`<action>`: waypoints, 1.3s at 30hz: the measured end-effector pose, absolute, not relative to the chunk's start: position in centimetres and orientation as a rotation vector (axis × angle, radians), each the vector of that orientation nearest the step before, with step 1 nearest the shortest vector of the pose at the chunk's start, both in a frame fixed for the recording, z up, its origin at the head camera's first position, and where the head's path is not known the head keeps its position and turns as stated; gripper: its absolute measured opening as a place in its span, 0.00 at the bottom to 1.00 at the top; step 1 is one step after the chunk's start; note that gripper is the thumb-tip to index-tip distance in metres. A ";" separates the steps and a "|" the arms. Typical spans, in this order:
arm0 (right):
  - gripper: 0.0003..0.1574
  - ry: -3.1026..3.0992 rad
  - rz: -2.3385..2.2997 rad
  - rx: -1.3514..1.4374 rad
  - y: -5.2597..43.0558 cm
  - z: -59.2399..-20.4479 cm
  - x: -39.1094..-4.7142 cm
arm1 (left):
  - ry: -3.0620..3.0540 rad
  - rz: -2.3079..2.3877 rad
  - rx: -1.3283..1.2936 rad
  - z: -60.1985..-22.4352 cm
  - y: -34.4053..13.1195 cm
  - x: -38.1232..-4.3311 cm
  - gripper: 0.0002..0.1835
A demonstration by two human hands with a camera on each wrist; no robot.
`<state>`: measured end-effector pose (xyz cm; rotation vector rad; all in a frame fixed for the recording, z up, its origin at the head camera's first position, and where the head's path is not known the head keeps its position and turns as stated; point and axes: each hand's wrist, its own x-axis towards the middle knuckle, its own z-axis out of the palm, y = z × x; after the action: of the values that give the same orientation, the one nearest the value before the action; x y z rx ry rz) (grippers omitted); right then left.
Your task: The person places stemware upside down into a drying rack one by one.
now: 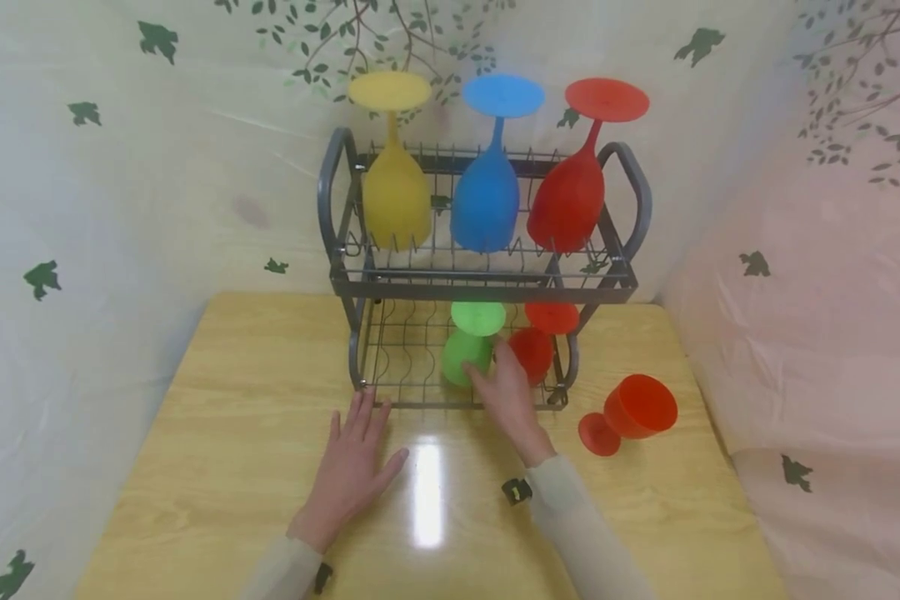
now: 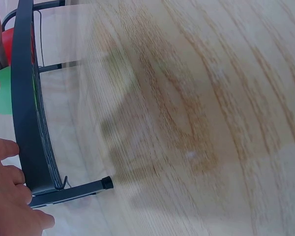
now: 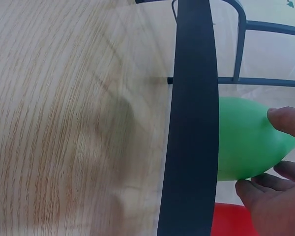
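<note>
A green plastic goblet stands upside down on the lower tier of a dark metal two-tier dish rack. My right hand holds it by the bowl; in the right wrist view the thumb lies on one side of the green bowl and the fingers on the other. Just right of it on that tier is an upturned red goblet. My left hand has its fingers stretched forward, the fingertips touching the front left corner of the lower rack.
Upturned on the upper tier are a yellow goblet, a blue goblet and a red goblet. Another red goblet lies on its side on the wooden table, right of the rack. Patterned cloth hangs behind and beside the table.
</note>
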<state>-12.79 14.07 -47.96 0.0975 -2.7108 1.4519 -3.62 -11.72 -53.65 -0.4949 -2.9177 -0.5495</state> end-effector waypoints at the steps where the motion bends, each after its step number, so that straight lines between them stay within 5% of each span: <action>1: 0.43 -2.707 1.448 0.097 14.0 -47.9 -12.7 | -2.915 -0.551 -0.495 -53.6 -11.7 -3.6 0.43; 39: 0.45 -2.406 1.097 0.253 19.9 -42.8 -3.9 | -2.883 -0.517 -0.484 -53.2 -11.7 -2.5 0.42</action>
<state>-3.92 19.87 -42.84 0.2526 -2.4058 1.0971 -2.55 -11.67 -53.22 -0.4844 -2.8828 -0.5172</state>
